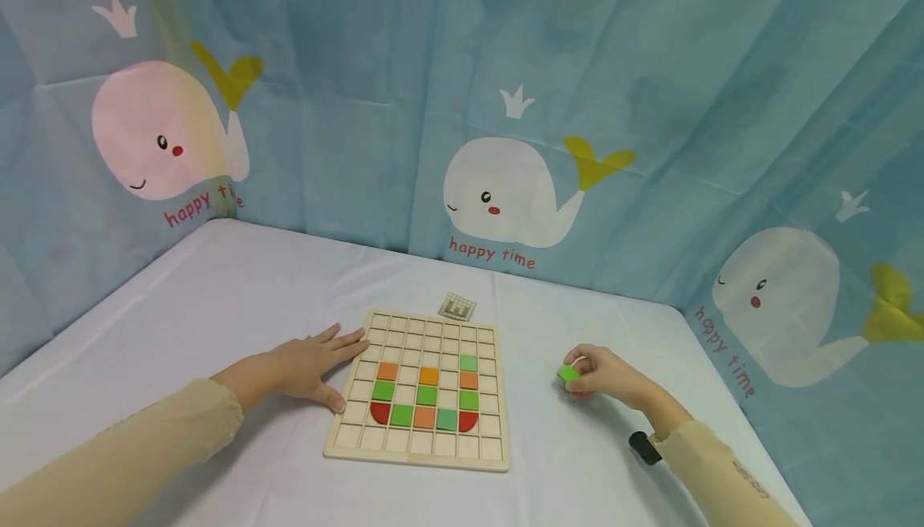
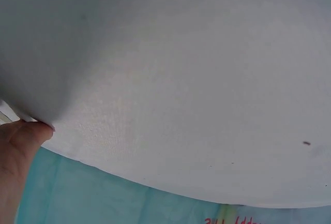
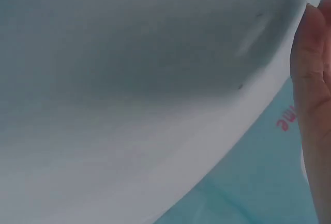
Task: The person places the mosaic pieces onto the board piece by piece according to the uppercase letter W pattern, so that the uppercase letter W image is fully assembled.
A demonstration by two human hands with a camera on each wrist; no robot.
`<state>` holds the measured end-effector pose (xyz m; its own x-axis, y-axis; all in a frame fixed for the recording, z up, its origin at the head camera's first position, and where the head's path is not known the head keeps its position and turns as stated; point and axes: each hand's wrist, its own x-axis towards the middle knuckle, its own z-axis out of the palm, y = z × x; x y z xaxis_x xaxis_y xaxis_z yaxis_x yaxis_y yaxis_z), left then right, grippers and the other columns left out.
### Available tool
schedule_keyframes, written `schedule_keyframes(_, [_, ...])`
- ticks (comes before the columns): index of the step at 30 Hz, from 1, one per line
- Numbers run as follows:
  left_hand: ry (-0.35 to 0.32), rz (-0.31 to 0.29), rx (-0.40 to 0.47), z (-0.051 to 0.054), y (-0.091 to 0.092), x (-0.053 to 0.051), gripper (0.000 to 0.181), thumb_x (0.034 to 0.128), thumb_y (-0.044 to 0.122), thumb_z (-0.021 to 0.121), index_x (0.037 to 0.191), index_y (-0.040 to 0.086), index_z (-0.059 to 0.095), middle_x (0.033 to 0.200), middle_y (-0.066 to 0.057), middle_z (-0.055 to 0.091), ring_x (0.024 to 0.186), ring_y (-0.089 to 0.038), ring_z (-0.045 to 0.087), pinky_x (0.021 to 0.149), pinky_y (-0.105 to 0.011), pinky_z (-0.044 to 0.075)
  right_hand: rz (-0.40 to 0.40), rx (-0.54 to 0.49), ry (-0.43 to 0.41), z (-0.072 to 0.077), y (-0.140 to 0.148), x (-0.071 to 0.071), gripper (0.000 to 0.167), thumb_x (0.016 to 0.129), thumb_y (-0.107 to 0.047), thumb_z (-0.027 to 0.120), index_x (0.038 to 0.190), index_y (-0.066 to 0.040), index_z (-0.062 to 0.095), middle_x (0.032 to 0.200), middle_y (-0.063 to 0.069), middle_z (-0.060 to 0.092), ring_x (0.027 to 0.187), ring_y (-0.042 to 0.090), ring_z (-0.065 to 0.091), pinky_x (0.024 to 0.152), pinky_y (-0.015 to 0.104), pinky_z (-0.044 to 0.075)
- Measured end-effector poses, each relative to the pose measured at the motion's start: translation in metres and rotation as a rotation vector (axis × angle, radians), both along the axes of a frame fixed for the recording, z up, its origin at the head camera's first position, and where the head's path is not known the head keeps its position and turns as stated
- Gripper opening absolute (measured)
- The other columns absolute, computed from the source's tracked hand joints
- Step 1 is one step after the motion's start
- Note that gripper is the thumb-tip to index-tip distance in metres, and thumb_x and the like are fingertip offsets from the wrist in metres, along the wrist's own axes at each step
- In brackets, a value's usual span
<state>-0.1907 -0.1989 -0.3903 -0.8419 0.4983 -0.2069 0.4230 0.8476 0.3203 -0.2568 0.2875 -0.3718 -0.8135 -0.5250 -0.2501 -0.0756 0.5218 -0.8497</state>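
Note:
A wooden grid board (image 1: 414, 458) lies on the white table. Green, orange and red tiles fill some of its squares, including a red rounded tile (image 1: 468, 421) at the lower right of the pattern. My left hand (image 1: 306, 366) rests with fingers spread at the board's left edge. To the right of the board, my right hand (image 1: 602, 373) pinches a green tile (image 1: 567, 374) between thumb and fingers, low over the cloth. A reddish patch shows beneath those fingers; what it is cannot be made out. Both wrist views show only part of each hand and the cloth.
Just beyond the board's far edge lies a small pattern card (image 1: 458, 307). White cloth (image 1: 289, 286) covers the table. A blue curtain (image 1: 346, 150) printed with whales rises behind and at both sides. A black band (image 1: 644, 447) sits at the right wrist.

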Motion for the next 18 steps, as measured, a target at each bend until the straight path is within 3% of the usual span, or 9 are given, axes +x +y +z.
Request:
schedule_keyframes(6, [0.014, -0.005, -0.009, -0.001, 0.000, 0.000, 0.105, 0.0721, 0.066, 0.067, 0.152, 0.009, 0.032, 0.159, -0.012, 0.021, 0.141, -0.049, 0.016, 0.097, -0.073, 0.027, -0.035, -0.089, -0.055, 0.008, -0.006, 0.003, 0.034, 0.089, -0.002, 0.067, 0.116, 0.008, 0.047, 0.078, 0.009, 0.060, 0.071, 0.025, 0.067, 0.072, 0.037, 0.057])
schedule_keyframes(18, [-0.010, 0.012, -0.018, -0.002, -0.001, -0.001, 0.106, 0.0712, 0.067, 0.067, 0.152, 0.009, 0.031, 0.160, -0.011, 0.020, 0.141, -0.050, 0.015, 0.099, -0.072, 0.026, -0.009, -0.163, -0.113, 0.019, -0.041, 0.003, 0.037, 0.095, -0.005, 0.061, 0.123, 0.011, 0.043, 0.093, 0.027, 0.066, 0.073, 0.021, 0.067, 0.072, 0.034, 0.056])
